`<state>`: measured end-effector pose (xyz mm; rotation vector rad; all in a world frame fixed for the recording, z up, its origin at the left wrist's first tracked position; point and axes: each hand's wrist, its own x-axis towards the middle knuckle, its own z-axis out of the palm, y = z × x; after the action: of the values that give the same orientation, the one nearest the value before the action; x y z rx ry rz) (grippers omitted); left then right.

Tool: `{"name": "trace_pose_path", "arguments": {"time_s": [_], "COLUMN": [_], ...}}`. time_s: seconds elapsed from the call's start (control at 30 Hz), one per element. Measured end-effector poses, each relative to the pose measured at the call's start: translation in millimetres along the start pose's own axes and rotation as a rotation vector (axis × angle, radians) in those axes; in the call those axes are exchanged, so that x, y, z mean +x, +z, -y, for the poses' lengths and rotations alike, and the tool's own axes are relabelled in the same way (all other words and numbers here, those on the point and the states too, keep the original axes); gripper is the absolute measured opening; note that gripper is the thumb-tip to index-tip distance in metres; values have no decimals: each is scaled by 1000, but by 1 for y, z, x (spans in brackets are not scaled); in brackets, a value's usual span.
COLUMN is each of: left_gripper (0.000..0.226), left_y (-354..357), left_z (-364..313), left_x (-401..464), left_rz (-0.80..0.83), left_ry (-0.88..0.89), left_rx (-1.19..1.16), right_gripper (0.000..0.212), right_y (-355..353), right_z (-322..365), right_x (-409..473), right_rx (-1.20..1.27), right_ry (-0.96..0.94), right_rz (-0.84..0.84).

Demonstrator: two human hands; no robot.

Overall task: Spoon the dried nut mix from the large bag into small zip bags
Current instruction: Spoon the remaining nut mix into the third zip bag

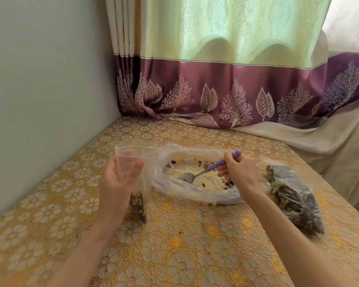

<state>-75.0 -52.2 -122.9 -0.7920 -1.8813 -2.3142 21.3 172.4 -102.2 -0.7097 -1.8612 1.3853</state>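
Left hand (120,179) holds small zip bag (133,160); right hand (239,175) spoon (203,172).

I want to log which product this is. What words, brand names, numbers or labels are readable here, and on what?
None can be read.
Small zip bag held by the left hand: clear plastic, no print visible.
Large bag: clear, no label visible.
Filled bag at the right: blurred, nothing legible.
Spoon: no marking.
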Motion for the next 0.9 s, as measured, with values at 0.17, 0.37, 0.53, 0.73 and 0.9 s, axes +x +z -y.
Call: {"name": "trace_pose_path", "arguments": {"time_s": [0.17, 0.37, 0.53, 0.73, 0.9], "left_gripper": [71, 61, 60, 61, 58], "left_y": [-1, -1, -2, -1, -1], "left_z": [1, 3, 4, 4, 3], "left_x": [1, 3, 4, 4, 4], "left_rz": [-2, -8, -18, -12, -18], "left_ry": [4, 1, 2, 6, 20], "left_rx": [-7, -8, -11, -7, -4], "right_gripper": [40, 35, 33, 28, 29], "right_y": [18, 41, 46, 40, 28], "right_z": [-4, -3, -4, -2, -2], "right_x": [-7, -17, -19, -17, -15], "right_rx": [110, 227, 346, 471, 445], "right_ry": [76, 91, 236, 420, 426], "right_rz": [38, -28, 53, 106, 65]}}
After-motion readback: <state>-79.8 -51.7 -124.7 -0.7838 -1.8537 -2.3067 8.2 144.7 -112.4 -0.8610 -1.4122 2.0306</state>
